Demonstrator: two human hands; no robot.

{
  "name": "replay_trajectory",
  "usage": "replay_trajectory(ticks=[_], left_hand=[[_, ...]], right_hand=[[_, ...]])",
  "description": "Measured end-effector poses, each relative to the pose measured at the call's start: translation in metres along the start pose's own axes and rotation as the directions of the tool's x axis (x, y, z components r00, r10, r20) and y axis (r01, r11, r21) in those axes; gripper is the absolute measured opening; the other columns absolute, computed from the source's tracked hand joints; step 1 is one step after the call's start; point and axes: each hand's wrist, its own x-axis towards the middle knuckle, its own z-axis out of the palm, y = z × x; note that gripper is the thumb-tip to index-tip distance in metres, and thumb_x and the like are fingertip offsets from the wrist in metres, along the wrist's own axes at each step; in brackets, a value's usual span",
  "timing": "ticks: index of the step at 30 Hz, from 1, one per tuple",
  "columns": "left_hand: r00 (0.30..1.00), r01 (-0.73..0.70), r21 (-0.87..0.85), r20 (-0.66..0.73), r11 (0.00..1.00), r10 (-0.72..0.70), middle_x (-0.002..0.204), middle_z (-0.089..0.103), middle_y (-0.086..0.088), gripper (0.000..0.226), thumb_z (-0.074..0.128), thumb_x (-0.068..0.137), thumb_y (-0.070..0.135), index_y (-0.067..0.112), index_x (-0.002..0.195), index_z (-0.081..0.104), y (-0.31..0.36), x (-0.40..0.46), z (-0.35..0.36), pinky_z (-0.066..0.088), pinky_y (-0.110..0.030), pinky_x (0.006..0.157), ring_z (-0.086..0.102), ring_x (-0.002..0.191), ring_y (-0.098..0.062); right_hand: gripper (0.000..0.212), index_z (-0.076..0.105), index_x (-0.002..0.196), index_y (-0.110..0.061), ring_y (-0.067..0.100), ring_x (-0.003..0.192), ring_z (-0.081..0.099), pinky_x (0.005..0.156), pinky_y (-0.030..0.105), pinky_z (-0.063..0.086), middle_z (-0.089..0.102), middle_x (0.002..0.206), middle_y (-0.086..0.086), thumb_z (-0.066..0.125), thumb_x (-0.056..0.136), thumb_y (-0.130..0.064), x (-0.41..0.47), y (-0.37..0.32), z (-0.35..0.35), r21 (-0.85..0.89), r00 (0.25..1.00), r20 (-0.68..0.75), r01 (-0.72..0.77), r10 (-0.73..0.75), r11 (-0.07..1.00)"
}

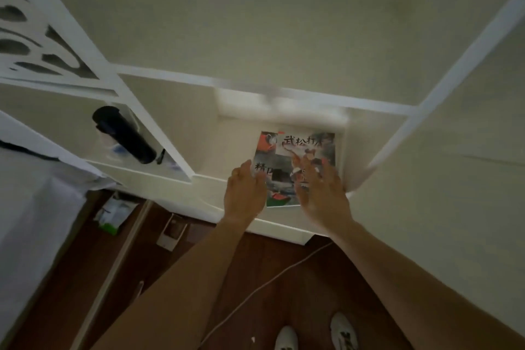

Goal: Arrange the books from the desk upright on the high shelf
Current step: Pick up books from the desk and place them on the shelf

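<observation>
A picture book (301, 150) with a colourful cover and black Chinese characters stands in the white shelf compartment (284, 221), its cover facing me. My left hand (245, 193) grips its left edge. My right hand (321, 190) lies spread over the lower right of the cover, fingers apart. Whether more books stand behind this one is hidden.
A dark cylindrical flask (125, 135) sits in the neighbouring compartment to the left. White shelf dividers frame both sides. Below lie a wooden floor, a white cable (272, 278), a small box (172, 231) and a green-and-white package (112, 214). White shoes (287, 338) show at the bottom.
</observation>
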Motion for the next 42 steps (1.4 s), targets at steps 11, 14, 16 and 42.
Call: replay_trajectory(ticks=[11,14,16,42], left_hand=[[0.923,0.372,-0.388,0.061,0.843,-0.380,0.133,0.043,-0.019,0.043,0.060,0.100,0.030,0.012,0.134,0.042,0.014,0.017,0.046,0.040,-0.035,0.088,0.040,0.095,-0.025],[0.894,0.425,-0.419,0.058,0.802,-0.443,0.128,0.045,-0.018,0.046,0.067,0.096,0.031,0.012,0.131,0.045,0.020,0.017,0.048,0.042,-0.034,0.084,0.043,0.090,-0.024],[0.889,0.425,-0.407,0.021,0.808,-0.457,0.124,0.055,-0.015,0.050,0.072,0.091,0.042,0.012,0.128,0.055,0.018,0.019,0.049,0.050,-0.037,0.087,0.054,0.095,-0.027],[0.761,0.376,-0.651,0.623,0.659,0.182,0.135,0.068,-0.001,0.056,0.070,0.094,0.004,0.027,0.141,0.049,-0.005,-0.128,0.029,0.057,-0.028,0.094,0.067,0.122,-0.016]], right_hand=[[0.045,0.057,0.135,-0.020,0.048,0.135,0.044,0.111,0.061,0.040,0.048,0.144,0.026,0.046,0.094,-0.034,-0.004,0.018,0.032,-0.047,0.996,0.075,-0.041,0.045,0.998],[0.043,0.058,0.135,-0.022,0.044,0.131,0.047,0.108,0.057,0.043,0.049,0.144,0.021,0.055,0.092,-0.027,-0.001,0.021,0.025,-0.045,0.995,0.101,0.012,-0.007,0.999],[0.044,0.053,0.140,-0.028,0.038,0.133,0.045,0.111,0.050,0.038,0.046,0.147,0.013,0.054,0.096,-0.028,-0.002,0.019,0.020,-0.025,0.984,0.179,0.001,0.004,1.000],[0.007,0.071,0.098,-0.011,0.015,0.065,0.067,0.057,0.021,0.051,0.073,0.076,0.001,0.064,0.098,-0.011,-0.139,0.059,-0.073,0.804,0.746,0.506,-0.590,0.434,0.077]])
